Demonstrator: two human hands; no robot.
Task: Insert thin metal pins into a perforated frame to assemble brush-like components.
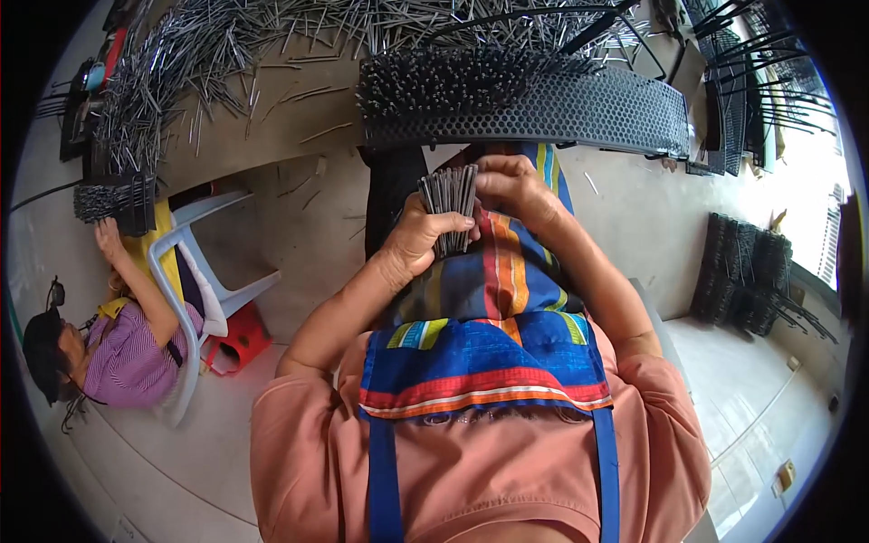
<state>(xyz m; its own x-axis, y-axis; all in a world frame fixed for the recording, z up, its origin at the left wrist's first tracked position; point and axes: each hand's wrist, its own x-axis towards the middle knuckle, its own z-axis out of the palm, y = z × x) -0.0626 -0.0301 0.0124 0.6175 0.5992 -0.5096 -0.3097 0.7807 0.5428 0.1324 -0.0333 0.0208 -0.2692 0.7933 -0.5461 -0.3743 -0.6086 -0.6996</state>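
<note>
L hand (pixel 421 231) is gripping a bundle of thin metal rods (pixel 448 195) just above ctr of frame, thumb lying across the front, fingers wrapping behind; rods are standing roughly upright and fanning slightly at top, prob. so single ends are easier to pick at. R hand (pixel 516 192) is curling its fingers in at the bundle's upper R edge, thumb and fingertips bunching; can't tell if it's pinching a rod or only touching. Bundle is hanging over the lap, in front of the striped blue apron (pixel 489 348), approx. below the dark perf. tray (pixel 615 109) at upper ctr to upper R, likely for short reach. Tray's L part is holding many rods on end, R part is showing its hole pattern; holes are presumably keeping rods upright and spaced. Loose rod heap (pixel 226 54) is covering much of the table (pixel 272 100) at upper L, prob. kept within arm's reach. Co-worker (pixel 136 353) at far L is sitting by a pale chair (pixel 172 244), one hand (pixel 109 240) touching a small dark block of rods (pixel 113 199). Dark stacked racks (pixel 742 271) are standing on the floor, mid R.
</note>
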